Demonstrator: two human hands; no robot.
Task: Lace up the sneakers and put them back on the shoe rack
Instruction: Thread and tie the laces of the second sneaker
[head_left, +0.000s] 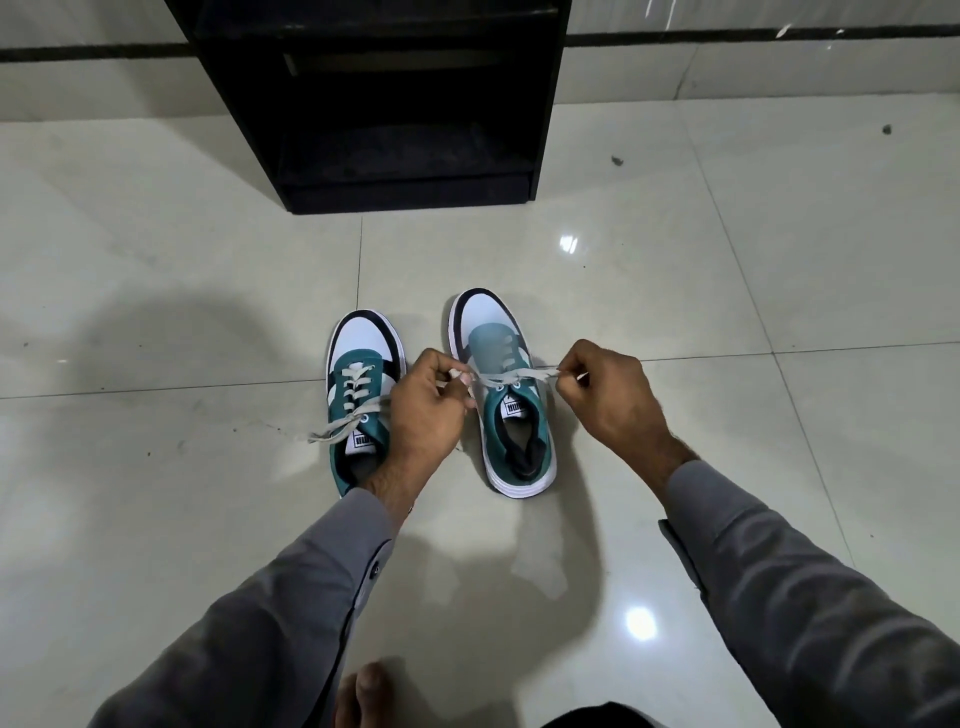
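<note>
Two teal, white and black sneakers stand side by side on the floor, toes pointing away from me. The left sneaker (363, 384) is laced, its loose lace ends trailing off to the left. The right sneaker (506, 415) has a white lace (511, 375) stretched across its upper eyelets. My left hand (428, 405) pinches one end of that lace. My right hand (608, 395) pinches the other end, pulling it taut sideways. My left wrist hides part of the left sneaker's heel.
A black shoe rack (379, 93) with open shelves stands on the floor straight ahead, beyond the sneakers. The floor is glossy light tiles (727, 270). A bare foot (363, 696) shows at the bottom edge.
</note>
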